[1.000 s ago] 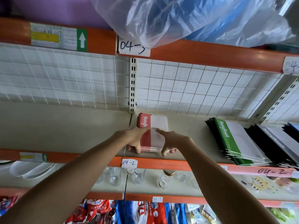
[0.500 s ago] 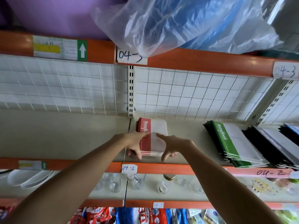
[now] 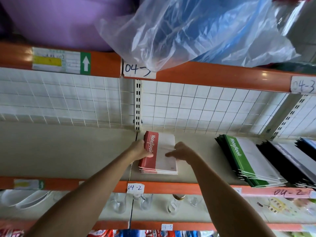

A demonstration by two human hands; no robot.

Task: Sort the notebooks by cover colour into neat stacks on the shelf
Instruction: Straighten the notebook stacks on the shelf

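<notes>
A stack of red-and-white notebooks (image 3: pixel 163 161) lies flat on the beige shelf (image 3: pixel 68 151) at mid-frame. My left hand (image 3: pixel 139 149) grips the stack's left spine edge, thumb on the red cover. My right hand (image 3: pixel 179 150) rests on the white part of the top cover, fingers curled, forefinger pointing left. A slanted stack of green notebooks (image 3: pixel 246 159) lies further right. Black notebooks (image 3: pixel 290 161) overlap beside it, and a blue cover (image 3: pixel 311 142) shows at the right edge.
A white wire grid (image 3: pixel 188 106) backs the shelf. Orange beams (image 3: pixel 196 76) frame it above and below, with labels 04-2 and 04-3. A clear plastic bag (image 3: pixel 188 31) hangs over the upper beam. Glasses (image 3: pixel 119 202) stand on the lower shelf.
Both hands slid further back along the red stack, uncovering its front edge. The stack now looks squared. The camera view tilted upward slightly.
</notes>
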